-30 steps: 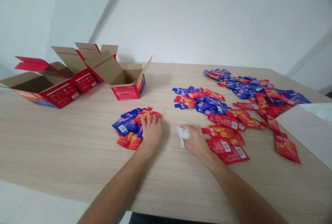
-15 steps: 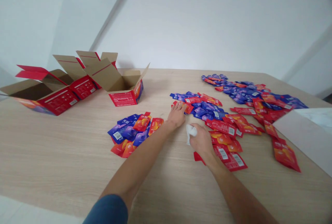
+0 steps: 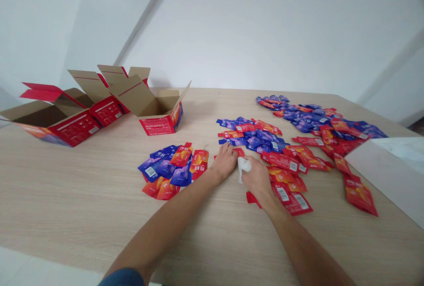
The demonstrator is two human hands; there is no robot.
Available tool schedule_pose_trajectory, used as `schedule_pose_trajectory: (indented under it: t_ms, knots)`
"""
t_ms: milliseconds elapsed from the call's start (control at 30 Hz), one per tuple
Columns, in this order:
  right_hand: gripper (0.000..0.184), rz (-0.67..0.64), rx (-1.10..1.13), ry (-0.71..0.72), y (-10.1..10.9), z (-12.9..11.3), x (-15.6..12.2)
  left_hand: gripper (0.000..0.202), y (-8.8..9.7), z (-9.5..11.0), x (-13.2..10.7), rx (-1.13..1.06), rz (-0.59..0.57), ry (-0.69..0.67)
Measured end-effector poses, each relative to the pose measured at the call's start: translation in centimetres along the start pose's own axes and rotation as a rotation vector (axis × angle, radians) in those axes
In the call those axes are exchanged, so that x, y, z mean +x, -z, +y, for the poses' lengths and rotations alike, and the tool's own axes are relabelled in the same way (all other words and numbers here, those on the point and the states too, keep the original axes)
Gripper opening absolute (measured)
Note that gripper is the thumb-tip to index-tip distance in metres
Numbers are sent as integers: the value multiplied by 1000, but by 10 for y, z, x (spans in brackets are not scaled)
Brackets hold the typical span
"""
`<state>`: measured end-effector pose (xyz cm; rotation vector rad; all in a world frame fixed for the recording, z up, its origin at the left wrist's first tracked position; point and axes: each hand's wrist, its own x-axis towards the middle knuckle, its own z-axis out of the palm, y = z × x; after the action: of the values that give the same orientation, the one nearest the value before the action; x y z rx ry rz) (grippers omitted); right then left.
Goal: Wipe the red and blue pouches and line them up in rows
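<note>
In the head view my left hand [image 3: 225, 161] lies with bent fingers over a red pouch [image 3: 239, 151], whose ends show on both sides of the hand. My right hand [image 3: 257, 175] is closed round a crumpled white tissue [image 3: 244, 166], close by on the right. Just beyond the left hand is a loose heap of blue and red-orange pouches [image 3: 261, 138]. More red pouches [image 3: 289, 188] lie beside the right hand, barcodes up on some. Left of my left forearm is a smaller cluster of blue and orange pouches [image 3: 165, 164].
Open red cartons [image 3: 74, 129] stand at the left, flaps up, with another open carton [image 3: 157, 126] nearer the middle. A long spread of pouches [image 3: 308, 118] runs along the right. A white sheet-like object [image 3: 387, 171] covers the right side of the wooden table [image 3: 82, 197].
My left hand has drawn back slightly towards me, with a red pouch under its fingers, uncovering pouches in the heap. The right hand stays nearly in place with the tissue.
</note>
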<state>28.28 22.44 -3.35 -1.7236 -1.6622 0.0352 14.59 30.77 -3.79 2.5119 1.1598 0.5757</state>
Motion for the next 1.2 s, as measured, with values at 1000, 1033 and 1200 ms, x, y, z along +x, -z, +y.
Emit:
schedule_pose_trajectory:
  t_ms: [1000, 1033, 1200]
  knots:
    - [57, 9, 327, 329, 3, -29, -14, 77, 36, 23, -85, -1879, 59, 438]
    - [57, 23, 318, 326, 3, -28, -13, 77, 36, 24, -85, -1897, 32, 429]
    - [62, -119, 365, 447, -2, -32, -17, 38, 37, 23, -83, -2020, 88, 486]
